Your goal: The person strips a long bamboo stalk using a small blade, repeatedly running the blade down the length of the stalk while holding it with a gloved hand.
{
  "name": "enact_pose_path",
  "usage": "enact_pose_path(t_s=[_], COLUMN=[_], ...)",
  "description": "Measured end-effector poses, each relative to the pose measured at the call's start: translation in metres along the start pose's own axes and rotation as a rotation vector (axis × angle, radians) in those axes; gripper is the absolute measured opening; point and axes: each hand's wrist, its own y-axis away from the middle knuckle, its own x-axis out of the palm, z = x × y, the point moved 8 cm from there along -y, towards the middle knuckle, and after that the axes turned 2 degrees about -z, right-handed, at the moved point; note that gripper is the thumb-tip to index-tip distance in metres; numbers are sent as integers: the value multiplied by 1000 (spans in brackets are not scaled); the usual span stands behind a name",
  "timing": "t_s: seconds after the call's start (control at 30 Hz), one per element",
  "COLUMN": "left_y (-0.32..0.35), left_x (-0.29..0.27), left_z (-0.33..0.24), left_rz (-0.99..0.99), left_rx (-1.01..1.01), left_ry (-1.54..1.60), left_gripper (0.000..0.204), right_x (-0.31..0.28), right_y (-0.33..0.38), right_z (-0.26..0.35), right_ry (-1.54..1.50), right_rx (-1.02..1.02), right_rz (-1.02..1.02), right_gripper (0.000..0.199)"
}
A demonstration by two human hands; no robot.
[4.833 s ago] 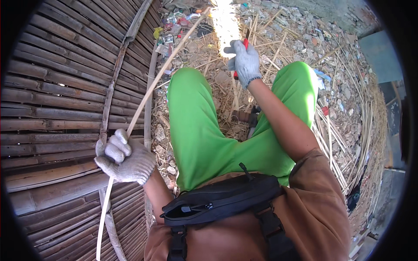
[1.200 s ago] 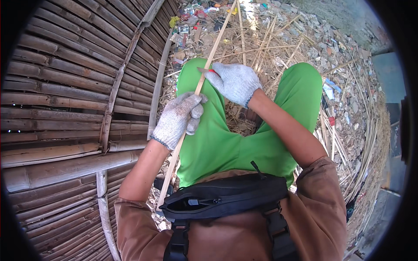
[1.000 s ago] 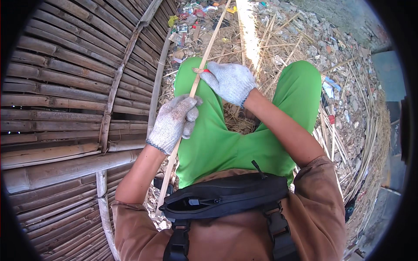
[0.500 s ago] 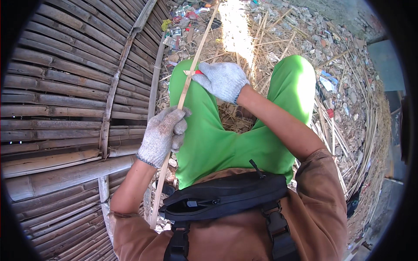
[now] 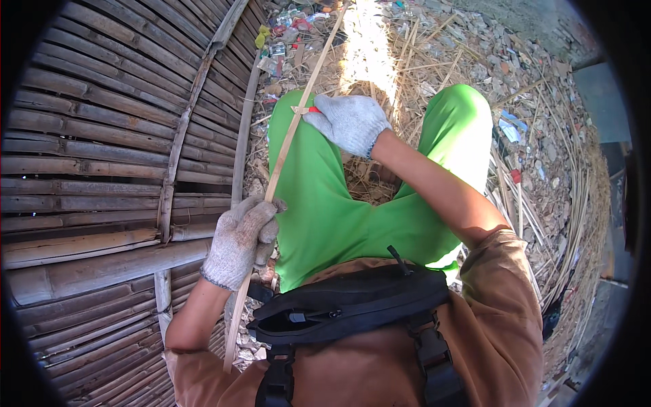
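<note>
Looking straight down at someone sitting in bright green trousers (image 5: 319,203), with a brown top and a black zipped chest bag (image 5: 352,308) at the bottom middle of the frame.

The left hand (image 5: 241,237), in a grubby grey knit work glove, sits left of centre with its fingers (image 5: 261,210) curled shut around a long thin pale bamboo strip (image 5: 288,139). That strip runs on a diagonal from the lower left, just beside the bag, up through the left fist, along the left thigh, and out the top middle of the frame over the sunlit patch.

The right hand (image 5: 349,122), in the same kind of glove, is in the upper middle, above the left knee. It's closed on a small red-handled tool (image 5: 312,109), only a bit of red poking out at the fingertips, and that tip sits right against the strip. Can't make out a blade.

Whole left side is a wall of weathered horizontal bamboo poles (image 5: 102,169). The ground (image 5: 542,136) on the upper right is littered with dry bamboo slivers and scraps of rubbish.
</note>
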Motion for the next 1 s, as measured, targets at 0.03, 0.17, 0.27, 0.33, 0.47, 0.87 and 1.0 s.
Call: enact_pose_path(t_s=[0.03,0.17,0.27,0.33,0.47,0.87,1.0], left_y=[4,28,56,71,64,-36,-47], left_x=[-2,-7,-14,-17,-15,15,10], left_z=[0,4,20,31,49,29,28], left_rz=[-6,-13,2,22,40,252,97], left_rx=[-2,-34,-109,-123,-127,50,74], left_ry=[-11,3,7,35,61,495,308], left_gripper=[29,30,31,31,30,27,30], right_x=[-3,-3,1,-3,-13,-138,-142], right_y=[0,1,-6,-9,-10,117,179], right_z=[3,3,-20,-35,-43,72,73], right_ry=[14,18,30,51,25,-1975,-2078], right_rx=[-17,10,101,171,241,-118,302], right_rz=[-24,11,32,52,31,-81,-102], right_gripper=[51,53,54,57,62,20,30])
